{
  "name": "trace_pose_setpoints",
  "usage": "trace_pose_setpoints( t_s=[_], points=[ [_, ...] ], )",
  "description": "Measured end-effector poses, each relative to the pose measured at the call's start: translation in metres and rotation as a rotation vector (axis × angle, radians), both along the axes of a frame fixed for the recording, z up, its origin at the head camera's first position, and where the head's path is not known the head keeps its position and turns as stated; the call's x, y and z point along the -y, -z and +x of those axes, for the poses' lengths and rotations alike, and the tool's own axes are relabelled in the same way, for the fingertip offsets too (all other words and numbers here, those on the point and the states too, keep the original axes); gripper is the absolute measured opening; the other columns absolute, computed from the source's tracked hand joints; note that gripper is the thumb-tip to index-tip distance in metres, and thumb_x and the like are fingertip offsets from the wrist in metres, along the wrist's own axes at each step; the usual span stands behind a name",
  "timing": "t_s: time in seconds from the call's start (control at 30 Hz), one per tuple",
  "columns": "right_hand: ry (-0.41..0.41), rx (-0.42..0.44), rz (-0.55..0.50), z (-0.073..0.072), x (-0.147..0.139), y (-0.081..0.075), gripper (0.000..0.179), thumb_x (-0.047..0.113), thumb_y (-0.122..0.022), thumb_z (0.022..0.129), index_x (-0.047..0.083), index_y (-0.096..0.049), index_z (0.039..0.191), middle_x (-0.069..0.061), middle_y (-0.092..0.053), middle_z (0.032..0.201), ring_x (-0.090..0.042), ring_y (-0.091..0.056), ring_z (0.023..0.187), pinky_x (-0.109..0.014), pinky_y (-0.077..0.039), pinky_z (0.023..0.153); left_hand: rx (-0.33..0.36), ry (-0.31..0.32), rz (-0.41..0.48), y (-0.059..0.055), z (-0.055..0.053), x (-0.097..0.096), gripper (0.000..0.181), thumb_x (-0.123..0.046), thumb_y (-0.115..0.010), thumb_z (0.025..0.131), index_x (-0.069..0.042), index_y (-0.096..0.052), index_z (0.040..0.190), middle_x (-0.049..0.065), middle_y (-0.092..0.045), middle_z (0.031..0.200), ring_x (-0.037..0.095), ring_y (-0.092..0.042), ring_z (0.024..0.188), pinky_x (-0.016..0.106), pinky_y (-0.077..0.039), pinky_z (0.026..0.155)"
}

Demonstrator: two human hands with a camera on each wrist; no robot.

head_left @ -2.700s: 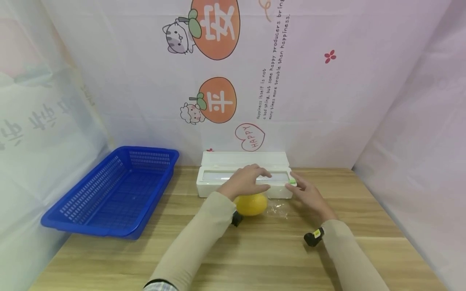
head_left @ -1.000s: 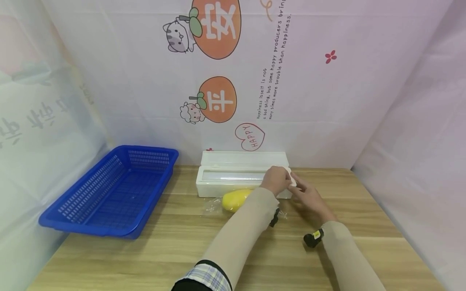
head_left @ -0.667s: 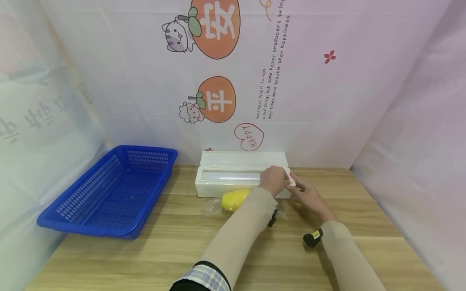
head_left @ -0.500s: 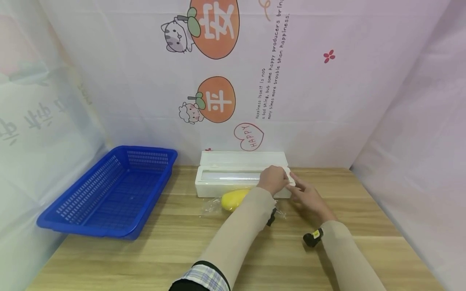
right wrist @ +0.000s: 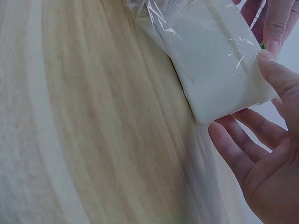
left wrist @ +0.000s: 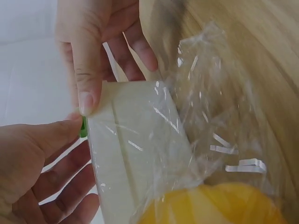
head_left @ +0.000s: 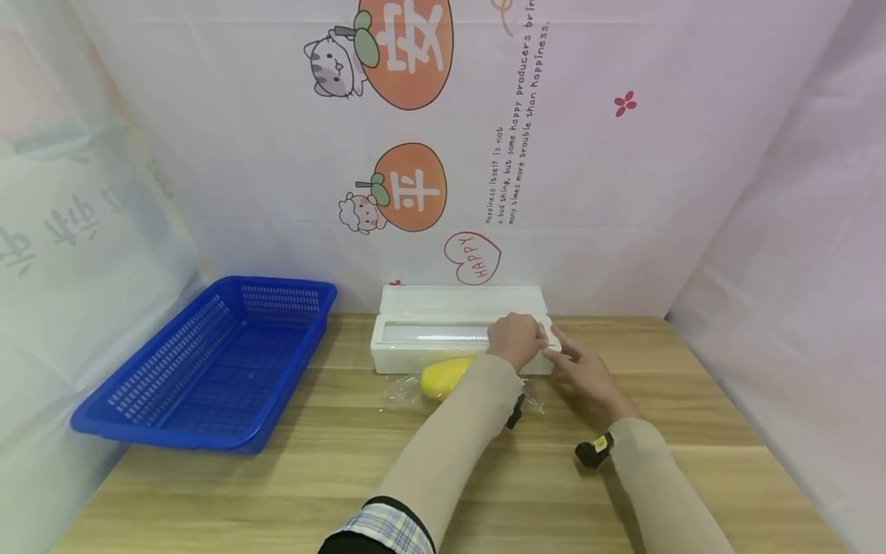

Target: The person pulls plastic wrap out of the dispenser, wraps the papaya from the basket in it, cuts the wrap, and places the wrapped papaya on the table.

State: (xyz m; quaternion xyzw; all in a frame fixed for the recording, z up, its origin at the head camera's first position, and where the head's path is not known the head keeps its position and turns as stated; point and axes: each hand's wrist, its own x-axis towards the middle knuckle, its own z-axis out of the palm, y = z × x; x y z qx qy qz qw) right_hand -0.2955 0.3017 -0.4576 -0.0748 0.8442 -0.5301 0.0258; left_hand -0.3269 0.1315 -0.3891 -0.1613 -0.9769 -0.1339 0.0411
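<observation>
A white cling film dispenser (head_left: 408,358) stands at the back of the table, its lid up. My left hand (head_left: 514,338) reaches across to the right end and pinches the small green slide cutter (left wrist: 83,128) there, mostly hidden by fingers in the head view. My right hand (head_left: 588,378) grips that same end, with the thumb on the front edge and fingers around the side, as the right wrist view shows. Clear film (left wrist: 210,102) hangs over the dispenser's front. In front of it lies a yellow mango-like fruit (head_left: 441,379) in clear film, partly covered by my left sleeve.
A blue plastic basket (head_left: 287,385) stands at the left of the wooden table (head_left: 554,508). Printed white cloth (head_left: 588,192) hangs right behind the dispenser, and more cloth hangs at both sides.
Since the oldest frame my left hand has moved right from over the dispenser's middle and taken hold of the green slide cutter. Lately it has shifted slightly left. My right hand has stayed put.
</observation>
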Motion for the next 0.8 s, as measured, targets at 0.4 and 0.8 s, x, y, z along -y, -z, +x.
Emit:
trace_pose_setpoints(
  t_s=[0.4,0.8],
  points=[
    [0.01,0.036,-0.072,-0.001,0.0,0.002,0.075,0.048,-0.063,0.096,0.033,-0.025,0.159,-0.024,-0.038,0.153,-0.034,-0.064,0.109,-0.043,-0.054,0.092,0.02,0.07,0.055,-0.005,-0.002,0.01,0.023,-0.025,-0.069,0.092,-0.017,-0.075,0.071,-0.007,-0.068,0.067,0.011,-0.057,0.063,0.023,-0.046,0.061],
    [-0.008,0.002,-0.085,-0.002,-0.001,0.005,0.072,0.04,-0.063,0.099,0.029,-0.025,0.159,-0.028,-0.035,0.153,-0.036,-0.064,0.11,-0.043,-0.055,0.091,0.072,0.123,0.088,-0.017,0.003,0.023,0.01,-0.023,-0.073,0.092,-0.018,-0.081,0.093,-0.005,-0.076,0.097,0.009,-0.066,0.082,0.02,-0.05,0.073]
  ],
)
